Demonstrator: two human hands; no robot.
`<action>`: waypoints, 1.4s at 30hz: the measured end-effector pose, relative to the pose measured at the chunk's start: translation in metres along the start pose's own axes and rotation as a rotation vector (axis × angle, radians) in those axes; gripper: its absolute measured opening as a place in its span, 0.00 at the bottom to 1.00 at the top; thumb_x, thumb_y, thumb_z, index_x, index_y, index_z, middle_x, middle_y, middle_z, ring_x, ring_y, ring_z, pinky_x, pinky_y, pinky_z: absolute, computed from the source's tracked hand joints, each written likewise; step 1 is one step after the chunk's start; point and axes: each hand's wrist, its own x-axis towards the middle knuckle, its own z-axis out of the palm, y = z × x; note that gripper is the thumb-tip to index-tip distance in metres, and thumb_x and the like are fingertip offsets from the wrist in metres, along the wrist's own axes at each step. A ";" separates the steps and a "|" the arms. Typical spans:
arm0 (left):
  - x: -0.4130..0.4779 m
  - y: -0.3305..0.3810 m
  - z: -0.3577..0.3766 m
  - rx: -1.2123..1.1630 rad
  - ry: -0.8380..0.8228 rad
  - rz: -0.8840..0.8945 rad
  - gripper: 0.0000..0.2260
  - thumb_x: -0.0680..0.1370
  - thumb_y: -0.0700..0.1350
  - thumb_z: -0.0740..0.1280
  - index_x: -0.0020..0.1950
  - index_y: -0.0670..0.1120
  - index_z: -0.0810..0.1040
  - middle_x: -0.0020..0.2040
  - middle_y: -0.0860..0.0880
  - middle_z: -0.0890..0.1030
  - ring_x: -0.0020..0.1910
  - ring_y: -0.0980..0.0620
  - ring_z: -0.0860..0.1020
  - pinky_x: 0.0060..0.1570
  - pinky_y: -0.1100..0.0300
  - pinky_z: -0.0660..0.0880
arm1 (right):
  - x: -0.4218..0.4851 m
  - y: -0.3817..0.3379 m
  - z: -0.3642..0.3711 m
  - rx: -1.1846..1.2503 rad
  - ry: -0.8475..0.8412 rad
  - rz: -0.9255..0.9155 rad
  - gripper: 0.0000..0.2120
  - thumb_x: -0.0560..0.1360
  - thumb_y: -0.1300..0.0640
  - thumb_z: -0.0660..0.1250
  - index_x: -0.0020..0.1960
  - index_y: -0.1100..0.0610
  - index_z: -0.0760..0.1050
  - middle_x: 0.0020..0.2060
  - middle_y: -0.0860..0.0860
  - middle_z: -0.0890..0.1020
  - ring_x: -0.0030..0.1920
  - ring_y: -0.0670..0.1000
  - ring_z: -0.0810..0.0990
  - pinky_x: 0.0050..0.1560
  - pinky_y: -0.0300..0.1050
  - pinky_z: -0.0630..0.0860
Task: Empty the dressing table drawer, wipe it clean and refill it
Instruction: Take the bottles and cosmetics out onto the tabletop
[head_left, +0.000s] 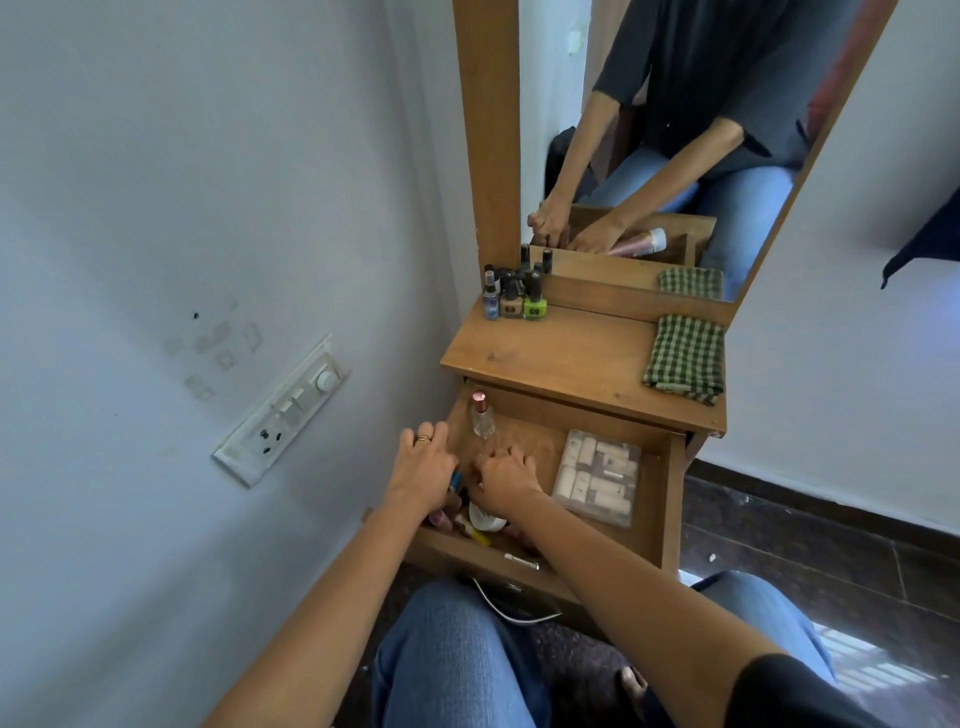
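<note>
While both hands (462, 473) grip unclear items, checked cloth (685, 358) rests on tabletop (561, 358).

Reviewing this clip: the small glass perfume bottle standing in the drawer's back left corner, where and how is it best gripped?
Probably from above, pinching the perfume bottle at its narrow neck just under the pink cap. It stands upright near the drawer back wall and left side, so those sides look cramped; the top is free.

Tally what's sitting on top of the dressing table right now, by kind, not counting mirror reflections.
Small bottles grouped at the back left corner: about 6, they overlap so the count is rough
Green checked cloth: 1
Total: about 7
</note>
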 end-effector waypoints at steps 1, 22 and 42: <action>-0.001 0.000 0.001 -0.001 0.008 -0.002 0.13 0.72 0.53 0.69 0.53 0.49 0.80 0.58 0.47 0.67 0.56 0.46 0.65 0.52 0.52 0.63 | 0.000 -0.001 0.000 -0.016 -0.001 -0.001 0.18 0.78 0.49 0.59 0.64 0.55 0.70 0.66 0.59 0.70 0.69 0.61 0.61 0.66 0.58 0.61; 0.001 -0.001 -0.005 -0.095 -0.006 0.047 0.10 0.71 0.42 0.69 0.51 0.49 0.79 0.60 0.48 0.67 0.62 0.45 0.63 0.59 0.49 0.61 | -0.008 -0.027 0.013 -0.366 0.167 -0.110 0.12 0.78 0.55 0.61 0.59 0.55 0.76 0.58 0.55 0.79 0.63 0.58 0.68 0.61 0.52 0.63; 0.005 -0.042 -0.023 -1.247 0.231 -0.299 0.12 0.70 0.43 0.75 0.51 0.47 0.78 0.42 0.52 0.78 0.39 0.57 0.77 0.35 0.66 0.74 | -0.023 0.036 -0.049 0.799 0.489 -0.015 0.08 0.77 0.58 0.63 0.54 0.58 0.77 0.42 0.50 0.80 0.41 0.47 0.76 0.41 0.37 0.70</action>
